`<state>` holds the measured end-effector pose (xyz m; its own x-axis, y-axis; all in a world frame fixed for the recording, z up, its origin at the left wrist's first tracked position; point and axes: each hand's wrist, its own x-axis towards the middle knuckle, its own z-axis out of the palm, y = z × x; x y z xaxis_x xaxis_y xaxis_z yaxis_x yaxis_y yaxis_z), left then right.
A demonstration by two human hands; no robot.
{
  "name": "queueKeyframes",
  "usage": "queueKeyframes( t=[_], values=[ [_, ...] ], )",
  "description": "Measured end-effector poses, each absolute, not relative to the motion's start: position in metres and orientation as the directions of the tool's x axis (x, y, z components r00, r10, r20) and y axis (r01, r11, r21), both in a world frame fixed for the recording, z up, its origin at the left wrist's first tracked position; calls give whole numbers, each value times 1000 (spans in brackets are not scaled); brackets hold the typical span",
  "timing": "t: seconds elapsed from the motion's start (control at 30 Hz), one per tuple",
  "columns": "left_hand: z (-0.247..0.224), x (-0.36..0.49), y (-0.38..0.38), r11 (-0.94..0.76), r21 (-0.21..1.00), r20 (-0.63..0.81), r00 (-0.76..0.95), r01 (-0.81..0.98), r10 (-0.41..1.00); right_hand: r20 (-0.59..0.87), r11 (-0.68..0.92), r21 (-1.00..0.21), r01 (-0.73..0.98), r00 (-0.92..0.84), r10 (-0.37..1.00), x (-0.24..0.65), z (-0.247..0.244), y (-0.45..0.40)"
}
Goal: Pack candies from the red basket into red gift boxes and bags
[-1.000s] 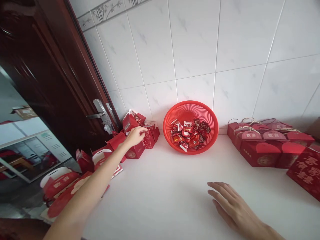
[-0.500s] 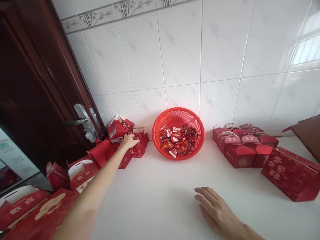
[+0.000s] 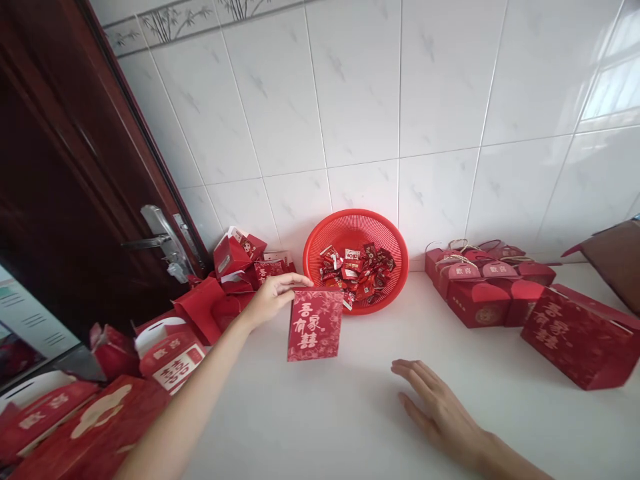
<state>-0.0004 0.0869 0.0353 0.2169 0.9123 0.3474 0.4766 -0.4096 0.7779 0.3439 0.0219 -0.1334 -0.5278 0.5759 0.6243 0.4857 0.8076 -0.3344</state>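
My left hand [image 3: 274, 297] pinches the upper left edge of a red gift box [image 3: 315, 327] printed with pale characters and flowers. The box is upright in front of the basket, at the middle of the white table [image 3: 280, 420]. To the right, my right hand [image 3: 434, 407] is over the table, fingers stretched out and holding nothing. Behind the held box, a round red plastic basket [image 3: 356, 220] leans against the wall with wrapped candies [image 3: 367, 273] in it. My thumb partly shows beside the box's top edge.
Small red boxes with string handles [image 3: 483, 293] stand in a group at the right, beside a larger red box [image 3: 575, 340]. More red boxes [image 3: 240, 257] crowd the left side near the door handle [image 3: 163, 240]. A brown carton [image 3: 610, 257] is at the far right.
My left hand has come away from the pile at the left with a red gift box, moving right and nearer to me. My right hand has barely moved.
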Motion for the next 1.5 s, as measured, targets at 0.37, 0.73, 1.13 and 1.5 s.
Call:
queueKeyframes(
  t=[0.37,0.73,1.13,1.5],
  values=[
    [-10,90,56,-443,887,345,451,130,823,308,352,-934,67,-351,885,308,-122,31],
    [-25,81,66,-450,851,383,264,271,885,233,261,-963,63,-287,929,289,-132,51],
    [-32,94,82,-202,948,185,92,247,978,237,274,-959,71,-325,915,283,-146,64],
    [-34,91,86,-122,984,91,220,132,971,230,278,-952,130,-296,927,283,-158,71]
  ],
)
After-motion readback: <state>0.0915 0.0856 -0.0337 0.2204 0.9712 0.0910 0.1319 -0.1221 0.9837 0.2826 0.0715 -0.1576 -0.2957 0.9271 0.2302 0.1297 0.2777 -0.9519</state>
